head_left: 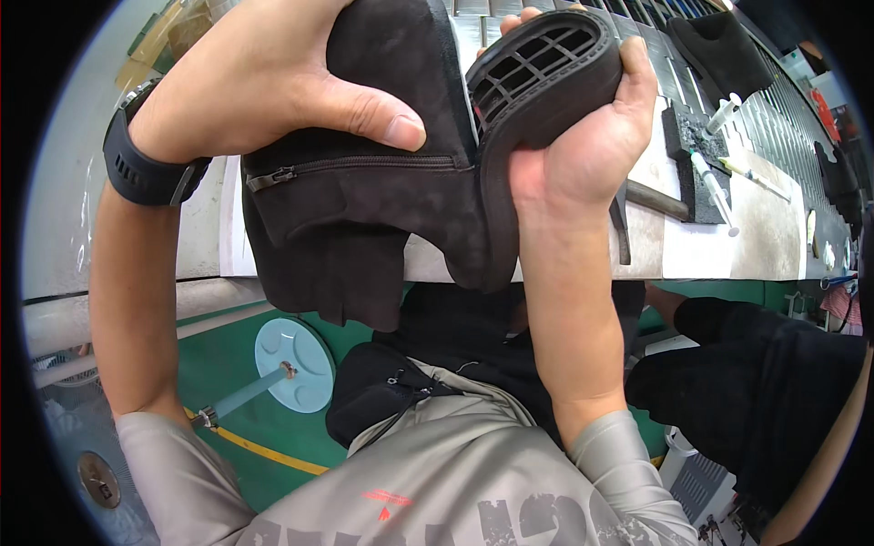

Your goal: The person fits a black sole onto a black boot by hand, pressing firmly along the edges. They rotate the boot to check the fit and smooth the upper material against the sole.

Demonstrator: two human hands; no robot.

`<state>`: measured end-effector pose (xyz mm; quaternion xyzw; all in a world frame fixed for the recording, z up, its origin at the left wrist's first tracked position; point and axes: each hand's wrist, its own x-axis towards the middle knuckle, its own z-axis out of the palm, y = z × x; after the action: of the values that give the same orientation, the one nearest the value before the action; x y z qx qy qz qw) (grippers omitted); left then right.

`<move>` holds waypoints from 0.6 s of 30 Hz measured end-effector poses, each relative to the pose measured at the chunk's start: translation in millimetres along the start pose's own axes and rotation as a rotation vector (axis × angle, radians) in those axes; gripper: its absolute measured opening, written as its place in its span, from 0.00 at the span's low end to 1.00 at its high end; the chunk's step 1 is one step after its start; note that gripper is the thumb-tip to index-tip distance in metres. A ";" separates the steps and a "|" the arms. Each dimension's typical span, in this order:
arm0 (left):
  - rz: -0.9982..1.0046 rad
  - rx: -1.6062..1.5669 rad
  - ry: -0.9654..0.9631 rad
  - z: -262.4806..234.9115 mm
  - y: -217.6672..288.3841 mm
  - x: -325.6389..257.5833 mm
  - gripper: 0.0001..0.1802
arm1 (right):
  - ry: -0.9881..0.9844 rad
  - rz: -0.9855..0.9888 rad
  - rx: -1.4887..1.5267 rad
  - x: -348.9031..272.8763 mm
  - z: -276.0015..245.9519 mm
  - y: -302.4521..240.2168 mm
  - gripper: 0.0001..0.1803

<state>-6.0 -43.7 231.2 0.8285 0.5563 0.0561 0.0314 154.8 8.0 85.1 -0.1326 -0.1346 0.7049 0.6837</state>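
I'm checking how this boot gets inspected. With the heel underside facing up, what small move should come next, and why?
Probably tilt the black suede boot slightly with the right hand, so its heel, whose gridded underside faces up, shows plainly. The left hand already steadies the shaft above the zipper.

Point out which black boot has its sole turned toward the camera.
The boot held in both hands, its gridded heel facing up. The other boot lies far back on the bench, unheld, its sole unseen.

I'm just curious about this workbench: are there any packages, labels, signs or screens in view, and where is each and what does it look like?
Smartwatch: on the left wrist, black band; its screen is turned away.
Shirt print: on the person's grey shirt at the bottom edge, small red mark above large dark lettering.
No packages or signs show clearly.
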 end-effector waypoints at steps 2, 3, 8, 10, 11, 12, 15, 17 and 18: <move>0.003 -0.065 -0.067 -6.7 -4.0 2.7 0.46 | -0.024 -0.003 -0.038 1.2 1.6 0.8 0.30; 0.005 -0.129 -0.131 -9.9 -6.7 3.9 0.46 | 0.012 0.004 -0.015 1.3 2.1 2.7 0.30; 0.133 -0.042 0.147 21.9 -62.2 2.4 0.53 | -0.070 -0.140 -0.165 10.5 7.8 9.6 0.32; 0.177 -0.129 0.082 16.6 -56.5 6.0 0.53 | -0.233 -0.077 -0.329 7.2 14.4 0.9 0.28; 0.175 -0.137 0.085 18.2 -54.8 6.0 0.51 | -0.237 -0.098 -0.375 8.9 14.4 1.3 0.28; 0.161 -0.196 0.045 17.8 -54.6 9.1 0.49 | -0.253 -0.110 -0.370 9.9 15.8 0.4 0.28; 0.151 -0.132 0.059 17.4 -50.1 10.2 0.47 | -0.296 -0.140 -0.608 9.6 21.6 -4.7 0.27; 0.142 -0.136 0.052 15.9 -46.2 10.9 0.48 | -0.317 -0.175 -0.730 9.4 23.3 -8.9 0.27; 0.129 -0.133 0.042 13.7 -43.4 10.5 0.48 | -0.322 -0.198 -0.855 9.2 24.1 -10.8 0.27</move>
<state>-40.2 -17.4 213.3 0.8573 0.4973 0.1125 0.0711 155.6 17.3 111.5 -0.2777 -0.5294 0.5292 0.6021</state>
